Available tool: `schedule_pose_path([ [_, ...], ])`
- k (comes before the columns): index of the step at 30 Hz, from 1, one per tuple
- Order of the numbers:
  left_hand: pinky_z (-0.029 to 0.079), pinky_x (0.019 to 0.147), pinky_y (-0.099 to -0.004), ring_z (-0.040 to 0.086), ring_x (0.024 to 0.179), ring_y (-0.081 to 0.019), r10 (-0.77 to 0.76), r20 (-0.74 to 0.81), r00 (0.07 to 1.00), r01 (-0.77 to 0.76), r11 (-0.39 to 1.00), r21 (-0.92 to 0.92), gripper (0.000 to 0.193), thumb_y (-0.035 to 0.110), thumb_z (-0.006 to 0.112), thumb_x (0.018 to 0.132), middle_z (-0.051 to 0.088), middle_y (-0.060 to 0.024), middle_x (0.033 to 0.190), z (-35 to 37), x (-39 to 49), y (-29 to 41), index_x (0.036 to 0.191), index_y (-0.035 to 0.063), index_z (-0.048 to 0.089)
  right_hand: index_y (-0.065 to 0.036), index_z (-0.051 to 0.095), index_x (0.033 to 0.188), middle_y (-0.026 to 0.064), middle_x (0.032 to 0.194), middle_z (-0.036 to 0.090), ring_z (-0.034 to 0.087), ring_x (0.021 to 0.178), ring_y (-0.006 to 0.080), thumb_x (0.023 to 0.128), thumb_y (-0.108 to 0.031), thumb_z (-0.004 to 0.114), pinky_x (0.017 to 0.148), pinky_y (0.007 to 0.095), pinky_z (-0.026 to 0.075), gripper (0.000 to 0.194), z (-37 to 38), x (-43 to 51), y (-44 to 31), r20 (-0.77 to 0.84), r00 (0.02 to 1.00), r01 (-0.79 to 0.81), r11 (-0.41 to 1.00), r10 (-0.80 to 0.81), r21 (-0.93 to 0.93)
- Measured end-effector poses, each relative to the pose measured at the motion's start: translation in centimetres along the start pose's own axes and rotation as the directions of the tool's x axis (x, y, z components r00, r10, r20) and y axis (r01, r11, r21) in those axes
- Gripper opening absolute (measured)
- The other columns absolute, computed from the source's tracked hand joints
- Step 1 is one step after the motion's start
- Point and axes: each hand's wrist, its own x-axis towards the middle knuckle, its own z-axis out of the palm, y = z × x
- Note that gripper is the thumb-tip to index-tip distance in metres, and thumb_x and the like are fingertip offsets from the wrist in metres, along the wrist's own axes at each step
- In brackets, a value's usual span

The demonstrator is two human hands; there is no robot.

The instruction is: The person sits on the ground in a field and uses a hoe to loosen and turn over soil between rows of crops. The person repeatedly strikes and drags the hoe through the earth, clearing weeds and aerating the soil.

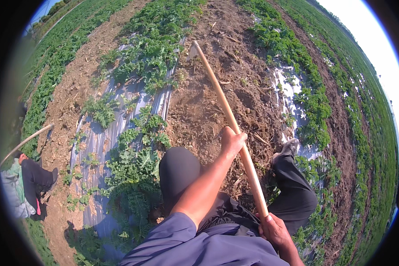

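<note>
My left hand is closed around the middle of the long wooden handle of a hoe. Lower down, near the handle's end, my right hand grips the same wood. The handle slants up and to the left, away from my body. At its far end the thin metal blade hangs at the left side, over or against the brown soil; whether it touches the ground I cannot tell. Loose clods and dry stalks cover the furrow beneath the handle.
Leafy green plants grow through plastic mulch film on the left bed. Another mulched bed lies right, beside my shoe. My bent knees flank the furrow. At far left another person works with a wooden-handled tool.
</note>
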Motion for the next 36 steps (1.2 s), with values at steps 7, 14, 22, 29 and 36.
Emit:
schedule_pose_path([
  [7, 0.058, 0.052, -0.0362, 0.067, 0.06, -0.0234, 0.022, -0.061, 0.998, -0.037, 0.967, -0.252, 0.04, 0.002, 0.07, 0.084, 0.062, -0.0149, 0.085, 0.4, 2.8, 2.8, 0.114, -0.0096, 0.048, -0.004, 0.058, 0.121, 0.0034, 0.074, 0.058, 0.055, 0.052, 0.0119, 0.114, -0.041, 0.046, 0.047, 0.027, 0.046, 0.039, 2.0, 9.1, -3.4, -0.078, 0.983, 0.14, 0.955, -0.166, -0.261],
  [14, 0.056, 0.048, -0.0355, 0.065, 0.056, -0.0222, -0.159, -0.197, 0.967, 0.137, 0.983, -0.119, 0.039, 0.0, 0.069, 0.082, 0.063, -0.0181, 0.087, -1.9, 3.8, 0.4, 0.113, -0.0136, 0.051, -0.006, 0.054, 0.112, 0.002, 0.074, 0.056, 0.054, 0.052, 0.0117, 0.112, -0.047, 0.05, 0.048, 0.0286, 0.047, 0.042, 5.8, 15.5, -6.3, 0.013, 0.993, 0.118, 0.929, -0.121, -0.35],
  [22, 0.057, 0.05, -0.0391, 0.068, 0.059, -0.0266, -0.142, -0.183, 0.973, 0.129, 0.988, -0.084, 0.036, -0.003, 0.072, 0.077, 0.065, -0.019, 0.083, -3.5, 0.4, 0.2, 0.106, -0.0125, 0.052, 0.0, 0.057, 0.123, 0.0037, 0.075, 0.057, 0.055, 0.054, 0.0136, 0.112, -0.046, 0.046, 0.051, 0.0313, 0.047, 0.048, 6.5, 11.9, -4.7, 0.102, 0.994, 0.055, 0.973, -0.033, -0.223],
  [29, 0.055, 0.057, -0.0414, 0.068, 0.065, -0.0283, -0.073, -0.156, 0.985, 0.071, 0.997, -0.019, 0.025, -0.002, 0.073, 0.071, 0.065, -0.0177, 0.077, -2.4, -0.5, -2.4, 0.088, -0.0136, 0.059, 0.001, 0.057, 0.134, 0.0034, 0.08, 0.056, 0.056, 0.058, 0.0134, 0.112, -0.047, 0.047, 0.054, 0.0298, 0.049, 0.054, 2.7, 6.8, -2.0, 0.11, 0.993, -0.006, 0.969, 0.034, -0.247],
  [36, 0.059, 0.064, -0.0399, 0.072, 0.072, -0.0296, -0.079, -0.192, 0.978, 0.074, 0.997, -0.032, 0.029, 0.002, 0.075, 0.072, 0.07, -0.0183, 0.083, -3.6, -1.2, -0.4, 0.095, -0.0128, 0.063, -0.003, 0.062, 0.129, 0.0033, 0.091, 0.062, 0.057, 0.082, 0.0107, 0.111, -0.044, 0.057, 0.075, 0.0288, 0.05, 0.046, -1.1, -1.8, 0.4, 0.072, 0.997, 0.01, 0.926, 0.019, -0.377],
])
